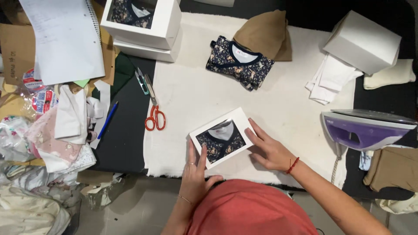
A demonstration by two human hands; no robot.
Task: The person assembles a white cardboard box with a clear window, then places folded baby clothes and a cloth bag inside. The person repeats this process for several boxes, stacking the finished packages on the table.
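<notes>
Fingers [201,157] of the left hand [194,176] lie extended and slightly spread, tips pressed flat on the near-left edge of the white window box [222,137]; they are not curled round anything. The right hand [268,150] is likewise flat, fingers together and stretched along the box's right-hand short side, touching it. Neither hand clamps the box; both rest against it from outside.

The box sits on the cream cloth [270,109] close to the near table edge, directly ahead of the person. Its long axis runs diagonally, from near-left to far-right, tilted relative to the table edge. A dark patterned garment shows through the clear window. The box lies between the two hands: forward and right of the left fingertips, left of the right fingertips. Both hands are in contact, so neither is clearly nearer.

Further out to the left, orange-handled scissors [153,104] lie at the cloth's left border, well apart from the box. A blue pen [107,119] lies beyond them on the dark surface.

To the right, a purple iron [365,129] stands near the cloth's right edge.

Farther away, a folded dark patterned garment [239,61] lies on the cloth, with a brown cloth [265,32] just behind it, stacked white boxes [146,26] at far left and another white box [363,41] at far right.
</notes>
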